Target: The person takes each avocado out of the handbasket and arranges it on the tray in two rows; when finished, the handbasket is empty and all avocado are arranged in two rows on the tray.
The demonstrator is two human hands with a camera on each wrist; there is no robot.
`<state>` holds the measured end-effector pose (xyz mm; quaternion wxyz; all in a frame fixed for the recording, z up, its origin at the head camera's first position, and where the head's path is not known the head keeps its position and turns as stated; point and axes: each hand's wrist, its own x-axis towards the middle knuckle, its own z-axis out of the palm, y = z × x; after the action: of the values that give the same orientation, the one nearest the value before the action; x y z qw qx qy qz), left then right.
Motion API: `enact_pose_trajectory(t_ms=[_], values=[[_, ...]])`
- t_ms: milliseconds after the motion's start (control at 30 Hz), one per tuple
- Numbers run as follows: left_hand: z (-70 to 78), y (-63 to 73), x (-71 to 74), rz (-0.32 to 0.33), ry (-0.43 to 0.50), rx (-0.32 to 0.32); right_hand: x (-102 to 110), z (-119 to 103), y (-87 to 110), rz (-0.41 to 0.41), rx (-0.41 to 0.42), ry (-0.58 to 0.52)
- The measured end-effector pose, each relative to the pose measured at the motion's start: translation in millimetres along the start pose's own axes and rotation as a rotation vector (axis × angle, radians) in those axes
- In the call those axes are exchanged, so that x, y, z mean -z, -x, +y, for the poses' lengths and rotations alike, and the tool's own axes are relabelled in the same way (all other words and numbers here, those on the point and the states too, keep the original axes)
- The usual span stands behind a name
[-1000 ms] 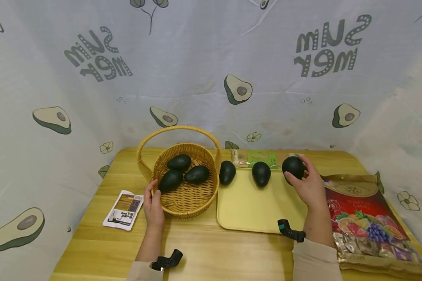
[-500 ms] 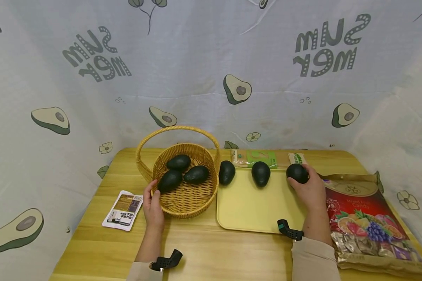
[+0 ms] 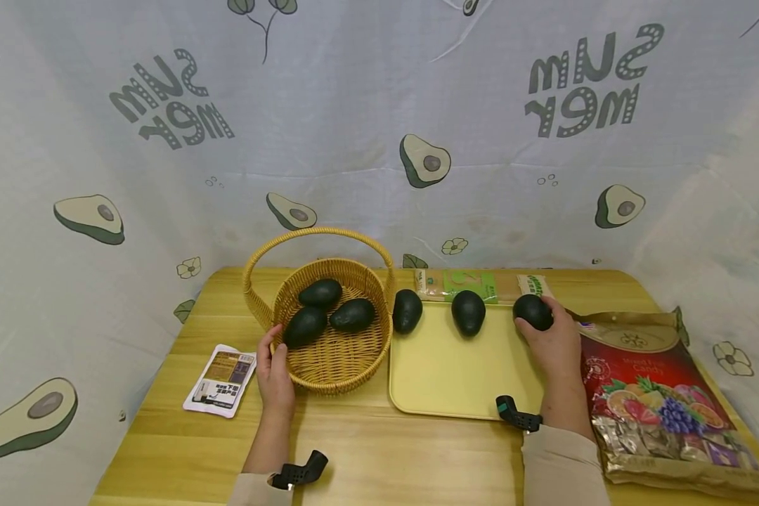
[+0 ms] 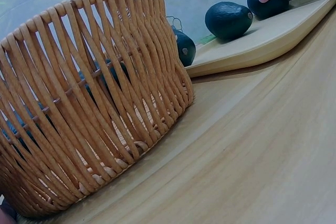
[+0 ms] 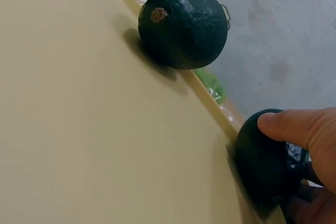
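Prob. approx. half done: 2 avos (image 3: 469, 313) sat on tray (image 3: 462, 383), R hand (image 3: 554, 344) gripped 1 avo (image 3: 531, 312) at far corner, 3 avos (image 3: 353, 315) lay in basket (image 3: 338, 387), L hand (image 3: 275, 374) clamped on its side.

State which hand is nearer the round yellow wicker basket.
Left. The left hand touches the basket at left; the right hand is well to its right, holding a dark green oval avocado.
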<state>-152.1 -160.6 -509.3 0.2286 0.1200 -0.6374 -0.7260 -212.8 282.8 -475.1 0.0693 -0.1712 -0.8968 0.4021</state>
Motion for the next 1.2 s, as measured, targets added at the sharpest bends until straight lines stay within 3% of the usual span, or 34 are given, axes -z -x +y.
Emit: enact_pose_trajectory(t_ms=[1200], values=[[1.6, 0.2, -1.5, 0.017, -0.001, 0.012, 3.2, -1.3, -0.7, -0.003, 0.025, -0.007]])
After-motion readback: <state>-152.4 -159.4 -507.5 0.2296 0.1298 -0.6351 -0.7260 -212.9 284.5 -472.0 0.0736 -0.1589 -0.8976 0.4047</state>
